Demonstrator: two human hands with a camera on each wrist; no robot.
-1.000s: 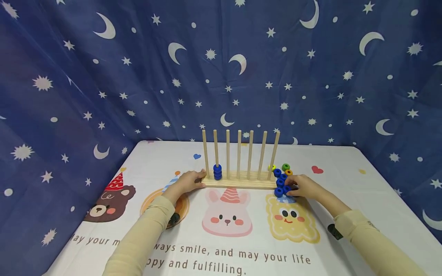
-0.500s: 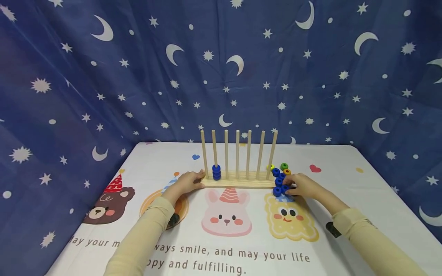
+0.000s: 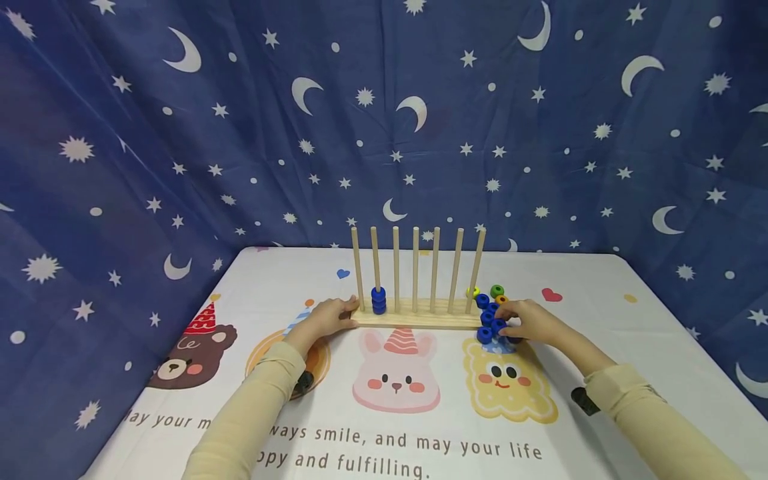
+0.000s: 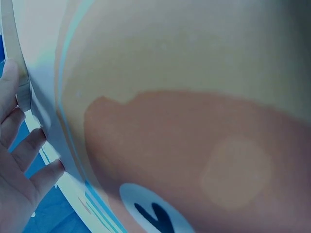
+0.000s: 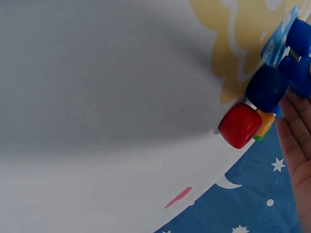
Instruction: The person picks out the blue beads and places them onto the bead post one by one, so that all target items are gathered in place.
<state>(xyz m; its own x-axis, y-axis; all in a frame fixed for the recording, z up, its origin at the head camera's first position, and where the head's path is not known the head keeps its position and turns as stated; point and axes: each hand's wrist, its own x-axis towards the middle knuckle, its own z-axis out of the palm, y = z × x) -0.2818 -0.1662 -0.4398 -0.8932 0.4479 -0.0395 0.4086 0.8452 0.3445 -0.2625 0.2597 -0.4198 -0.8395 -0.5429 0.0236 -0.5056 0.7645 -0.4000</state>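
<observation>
A wooden peg rack with several upright pegs stands on the table. Three blue beads are stacked on its second peg from the left. My left hand holds the rack's left end; in the left wrist view its fingertips meet the wood. At the right end, my right hand pinches a blue bead between thumb and fingers, slightly above the pile. Other blue beads lie beside it. The right wrist view shows part of this hand close to blue beads.
Behind the blue pile lie a yellow bead, a green bead and an orange bead. A red bead shows in the right wrist view. A star-patterned curtain hangs behind the printed tablecloth.
My right hand has raised a blue bead slightly from the pile, and another blue bead now shows under the hand. The left hand stays at the rack's end.
</observation>
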